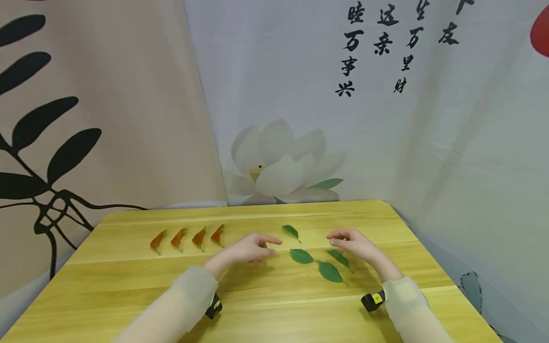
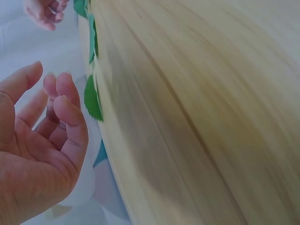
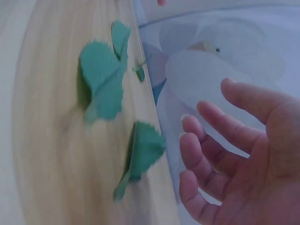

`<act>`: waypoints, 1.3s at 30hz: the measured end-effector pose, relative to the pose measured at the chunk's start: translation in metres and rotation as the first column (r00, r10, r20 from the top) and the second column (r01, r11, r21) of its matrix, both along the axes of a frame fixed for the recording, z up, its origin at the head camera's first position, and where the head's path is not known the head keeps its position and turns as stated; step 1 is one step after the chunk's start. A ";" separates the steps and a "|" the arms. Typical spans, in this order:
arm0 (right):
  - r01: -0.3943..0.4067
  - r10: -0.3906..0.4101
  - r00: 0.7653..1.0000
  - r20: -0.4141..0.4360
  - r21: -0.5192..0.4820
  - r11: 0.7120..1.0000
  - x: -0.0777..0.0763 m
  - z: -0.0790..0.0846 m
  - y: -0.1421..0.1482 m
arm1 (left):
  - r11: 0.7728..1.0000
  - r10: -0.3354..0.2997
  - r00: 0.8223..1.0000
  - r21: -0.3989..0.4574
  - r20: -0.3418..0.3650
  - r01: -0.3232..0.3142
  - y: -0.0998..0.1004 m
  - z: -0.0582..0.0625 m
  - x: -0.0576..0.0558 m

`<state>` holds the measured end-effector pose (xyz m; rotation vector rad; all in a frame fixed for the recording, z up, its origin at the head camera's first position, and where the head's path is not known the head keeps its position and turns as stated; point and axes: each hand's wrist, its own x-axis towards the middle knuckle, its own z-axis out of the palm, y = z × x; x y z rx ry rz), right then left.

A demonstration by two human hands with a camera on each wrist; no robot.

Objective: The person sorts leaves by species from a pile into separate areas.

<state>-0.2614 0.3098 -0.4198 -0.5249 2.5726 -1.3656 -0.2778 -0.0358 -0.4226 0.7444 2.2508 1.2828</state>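
Several green leaves with toothed edges lie on the wooden table in the head view: a far one [image 1: 290, 231], a left one [image 1: 301, 256], a near one [image 1: 330, 271] and a right one [image 1: 338, 257]. My left hand [image 1: 256, 247] hovers just left of these leaves, index finger stretched toward them and the others loosely bent. In the left wrist view nothing lies in its palm [image 2: 42, 159]. Above the right-hand leaf is my right hand [image 1: 352, 243], its fingers loosely bent. The right wrist view shows that hand holding nothing, beside a folded-looking leaf [image 3: 146, 147].
Several small red-orange, flower-like pieces [image 1: 199, 238] with greenish tips lie in a row at the table's back left. Behind the wooden table [image 1: 274, 314] hangs a curtain [image 1: 274, 85] printed with a lotus and characters. A black camera [image 1: 373, 300] sits at each wrist.
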 end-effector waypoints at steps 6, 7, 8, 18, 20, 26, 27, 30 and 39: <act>0.083 -0.083 0.997 0.008 -0.019 0.996 0.004 -0.012 0.015 | 1.000 -0.027 1.000 0.006 0.009 0.027 0.025 -0.001 -0.002; 0.081 -0.081 0.997 -0.001 -0.008 0.997 0.005 -0.012 0.015 | 0.999 -0.032 0.999 0.004 0.007 0.032 0.029 -0.001 -0.002; 0.076 -0.076 0.997 -0.005 0.000 0.997 0.006 -0.012 0.015 | 0.999 -0.034 0.999 0.004 0.005 0.034 0.033 -0.002 -0.002; -0.115 0.115 0.993 0.004 0.078 0.990 0.023 -0.008 0.001 | 0.999 -0.043 0.999 -0.025 -0.010 0.043 0.062 -0.012 -0.005; -0.139 0.139 0.990 0.004 0.103 0.985 0.027 -0.008 0.000 | 0.998 -0.042 0.999 -0.039 -0.018 0.042 0.066 -0.012 -0.006; -0.180 0.187 0.982 -0.018 0.187 0.966 0.033 -0.010 -0.003 | 0.997 -0.035 0.999 -0.071 -0.028 0.033 0.073 -0.013 -0.009; -0.181 0.188 0.982 -0.018 0.196 0.964 0.033 -0.011 -0.004 | 0.997 -0.033 0.999 -0.076 -0.030 0.031 0.074 -0.013 -0.009; -0.185 0.191 0.981 -0.010 0.210 0.960 0.034 -0.013 -0.006 | 0.994 -0.027 0.999 -0.102 -0.044 0.022 0.077 -0.014 -0.011; -0.221 0.231 0.973 -0.010 0.253 0.942 0.036 -0.017 -0.007 | 0.983 -0.052 0.993 -0.182 -0.107 0.032 0.086 -0.020 -0.018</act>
